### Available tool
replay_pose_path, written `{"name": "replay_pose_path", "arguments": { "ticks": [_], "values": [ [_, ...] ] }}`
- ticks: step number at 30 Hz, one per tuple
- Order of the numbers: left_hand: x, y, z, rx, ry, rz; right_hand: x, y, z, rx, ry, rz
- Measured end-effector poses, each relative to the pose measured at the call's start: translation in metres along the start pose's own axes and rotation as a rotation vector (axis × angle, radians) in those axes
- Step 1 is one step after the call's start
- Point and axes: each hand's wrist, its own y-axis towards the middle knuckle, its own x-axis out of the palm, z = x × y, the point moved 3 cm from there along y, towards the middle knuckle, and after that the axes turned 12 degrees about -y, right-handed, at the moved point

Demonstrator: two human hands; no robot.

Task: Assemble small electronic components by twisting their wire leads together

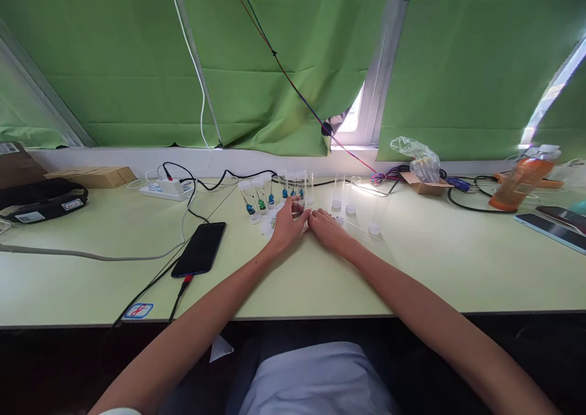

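L hand (290, 221) & R hand (326, 226) meet mid-worktop (293, 290), fingers bent, tips v. close together. Can't tell if either grip is pinching anything (fingers hide the spot). Clear tubes w/ blue pcs (249, 209) inside stand in a group behind & to the left of L hand; one has a green pc (261, 204) instead. R of the hands, another clear tube (338, 190) stands upright near a low white cap (350, 209). Blk phone (199, 249) lies well left, cable plugged in; orange bottle (522, 184) leans far right.
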Motion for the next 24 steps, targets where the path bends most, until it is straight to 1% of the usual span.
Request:
{"name": "replay_pose_path", "arguments": {
  "ticks": [4,10,15,19,24],
  "values": [
    [0.0002,-0.0002,0.0025,-0.003,-0.009,0.007,-0.0005,-0.0011,-0.0019,-0.004,-0.067,-0.012],
    [0.0005,0.0005,0.002,-0.003,-0.025,0.012,-0.0015,-0.0019,-0.007,0.033,-0.113,-0.005],
    [0.0004,0.0012,0.0007,-0.001,-0.027,0.02,-0.0018,-0.0022,-0.0099,0.051,-0.111,-0.005],
    [0.0003,0.0009,0.0026,-0.011,-0.029,0.029,0.0017,-0.0014,-0.0098,0.06,-0.11,0.024],
    [-0.0006,0.0006,0.0038,-0.021,-0.03,0.048,0.0062,0.0,-0.0076,0.111,-0.059,0.045]
  ]
}}
